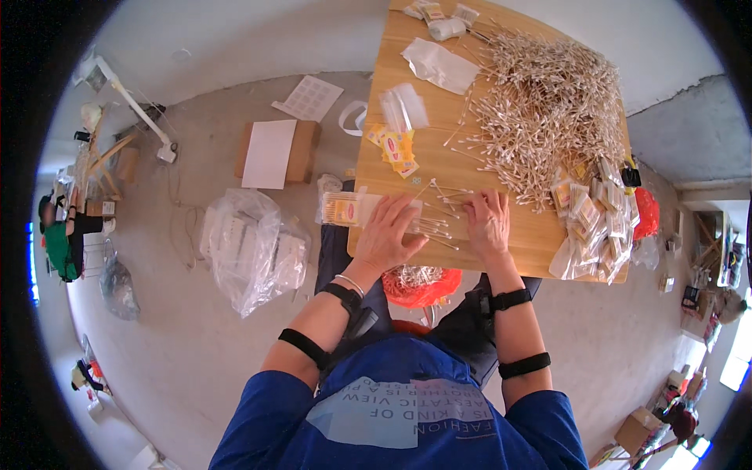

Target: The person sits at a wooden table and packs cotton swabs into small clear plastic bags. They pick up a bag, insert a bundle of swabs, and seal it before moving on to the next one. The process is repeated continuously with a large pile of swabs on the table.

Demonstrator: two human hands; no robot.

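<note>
My left hand [388, 232] lies palm down at the table's near left edge, fingers stretched and thumb apart. It rests over the inner end of a clear plastic pack of cotton swabs [333, 208] with a yellow label, which sticks out past the edge. Several loose cotton swabs [432, 228] lie between my hands. Fingers extended and pointing down, my right hand [489, 222] touches the wood beside swab tips; nothing shows clearly in its grasp. Farther right spreads a large heap of cotton swabs [540, 110]. Yellow label cards [398, 149] lie beyond my left hand.
Filled swab packs [599, 211] pile up at the table's right edge. Empty clear bags [403, 108] lie at the left. Below the edge hangs a red bag of swabs [421, 287]. On the floor are a cardboard box [305, 153] and a big clear plastic bag [254, 251].
</note>
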